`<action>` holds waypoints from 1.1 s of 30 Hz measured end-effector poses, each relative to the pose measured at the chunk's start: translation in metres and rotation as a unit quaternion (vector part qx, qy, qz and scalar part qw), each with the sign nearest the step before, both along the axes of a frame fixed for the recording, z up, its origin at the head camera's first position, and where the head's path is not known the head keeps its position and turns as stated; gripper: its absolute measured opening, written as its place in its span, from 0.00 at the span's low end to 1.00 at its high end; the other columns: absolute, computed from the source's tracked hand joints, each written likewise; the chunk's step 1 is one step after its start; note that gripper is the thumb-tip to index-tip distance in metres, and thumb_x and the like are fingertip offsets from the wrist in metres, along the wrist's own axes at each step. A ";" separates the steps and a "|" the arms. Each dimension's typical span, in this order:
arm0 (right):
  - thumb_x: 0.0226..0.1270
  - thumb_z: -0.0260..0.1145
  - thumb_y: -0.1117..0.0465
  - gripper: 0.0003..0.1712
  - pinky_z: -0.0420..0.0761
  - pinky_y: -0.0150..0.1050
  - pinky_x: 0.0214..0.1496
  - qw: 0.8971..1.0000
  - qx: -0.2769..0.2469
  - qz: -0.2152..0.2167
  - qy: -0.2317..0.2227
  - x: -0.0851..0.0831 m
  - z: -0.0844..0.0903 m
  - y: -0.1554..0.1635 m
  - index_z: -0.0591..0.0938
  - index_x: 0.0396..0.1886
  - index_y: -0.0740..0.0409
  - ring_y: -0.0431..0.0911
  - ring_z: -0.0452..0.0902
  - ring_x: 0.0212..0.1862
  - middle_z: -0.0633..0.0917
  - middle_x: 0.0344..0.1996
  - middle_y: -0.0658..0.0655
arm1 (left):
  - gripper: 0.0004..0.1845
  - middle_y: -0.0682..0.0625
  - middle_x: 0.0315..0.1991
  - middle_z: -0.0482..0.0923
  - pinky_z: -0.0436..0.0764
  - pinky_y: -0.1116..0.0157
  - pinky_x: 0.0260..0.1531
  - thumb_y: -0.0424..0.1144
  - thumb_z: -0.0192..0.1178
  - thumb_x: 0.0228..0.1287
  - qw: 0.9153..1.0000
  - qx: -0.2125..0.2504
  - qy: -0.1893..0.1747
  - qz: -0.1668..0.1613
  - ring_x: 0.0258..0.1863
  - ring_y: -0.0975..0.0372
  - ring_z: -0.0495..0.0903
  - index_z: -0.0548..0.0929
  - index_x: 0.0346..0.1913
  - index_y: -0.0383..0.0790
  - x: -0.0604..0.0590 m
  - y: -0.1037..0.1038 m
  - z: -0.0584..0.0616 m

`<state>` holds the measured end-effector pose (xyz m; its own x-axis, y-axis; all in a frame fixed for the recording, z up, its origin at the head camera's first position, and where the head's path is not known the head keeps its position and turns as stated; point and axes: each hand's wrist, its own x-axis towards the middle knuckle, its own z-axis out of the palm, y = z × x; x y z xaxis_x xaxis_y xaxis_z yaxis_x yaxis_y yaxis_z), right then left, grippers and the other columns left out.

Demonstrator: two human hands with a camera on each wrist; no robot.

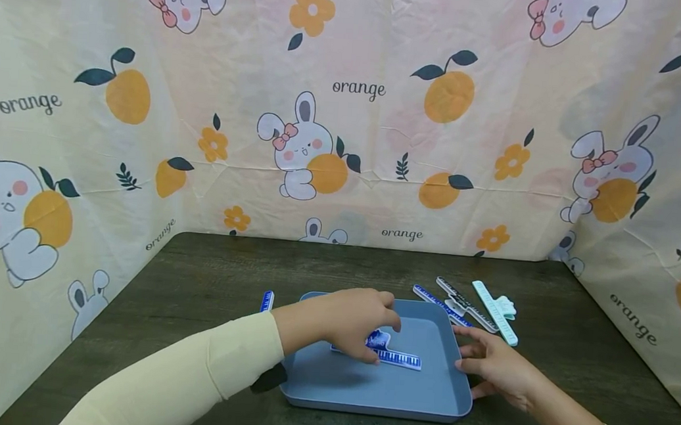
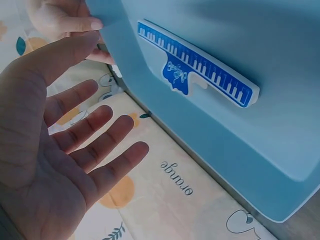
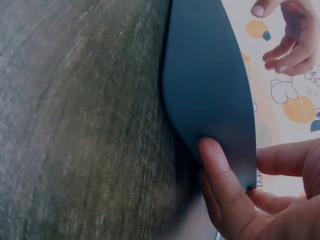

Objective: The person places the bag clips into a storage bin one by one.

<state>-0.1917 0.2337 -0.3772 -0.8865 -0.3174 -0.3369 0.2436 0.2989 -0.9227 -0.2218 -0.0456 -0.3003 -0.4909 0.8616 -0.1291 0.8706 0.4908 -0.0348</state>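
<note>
A blue-grey tray [image 1: 375,389] sits on the dark wooden table [image 1: 194,275]. A blue clip printed with piano keys [image 1: 401,359] lies free inside it. My left hand [image 1: 350,322] hovers over the clip's left end. In the left wrist view this left hand [image 2: 65,150] has its fingers spread and holds nothing, a short way from the clip [image 2: 200,65]. My right hand [image 1: 495,371] is at the tray's right rim. In the right wrist view its thumb [image 3: 220,175] presses the tray's outer wall [image 3: 210,75] with fingers past the rim.
Three more long clips lie behind the tray's right corner: a blue one [image 1: 441,304], a black-and-white one [image 1: 467,305] and a mint one [image 1: 495,311]. Another blue clip [image 1: 267,301] lies left of the tray. Patterned cloth walls [image 1: 351,141] close off three sides.
</note>
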 end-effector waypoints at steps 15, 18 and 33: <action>0.66 0.61 0.73 0.42 0.85 0.50 0.31 1.000 0.009 -0.006 0.005 0.001 -0.001 -0.001 0.50 0.74 0.69 0.53 0.81 0.42 0.79 0.51 0.68 | 0.26 0.52 0.52 0.75 0.77 0.68 0.49 0.56 0.68 0.57 0.998 0.052 0.031 -0.005 0.49 0.64 0.75 0.81 0.57 0.50 0.015 -0.023 0.008; 0.66 0.61 0.73 0.42 0.85 0.50 0.31 1.000 0.009 -0.005 0.005 0.001 -0.001 0.000 0.50 0.74 0.69 0.53 0.81 0.41 0.79 0.51 0.68 | 0.26 0.52 0.51 0.75 0.77 0.68 0.48 0.55 0.67 0.57 0.998 0.062 0.029 0.000 0.48 0.64 0.75 0.81 0.57 0.50 0.018 -0.028 0.008; 0.66 0.61 0.73 0.42 0.85 0.50 0.31 1.000 0.010 -0.008 0.006 0.003 0.000 -0.001 0.50 0.74 0.69 0.53 0.81 0.41 0.79 0.51 0.68 | 0.23 0.54 0.49 0.76 0.79 0.67 0.44 0.52 0.68 0.57 0.991 0.124 0.037 0.025 0.47 0.64 0.76 0.83 0.55 0.51 0.030 -0.049 0.011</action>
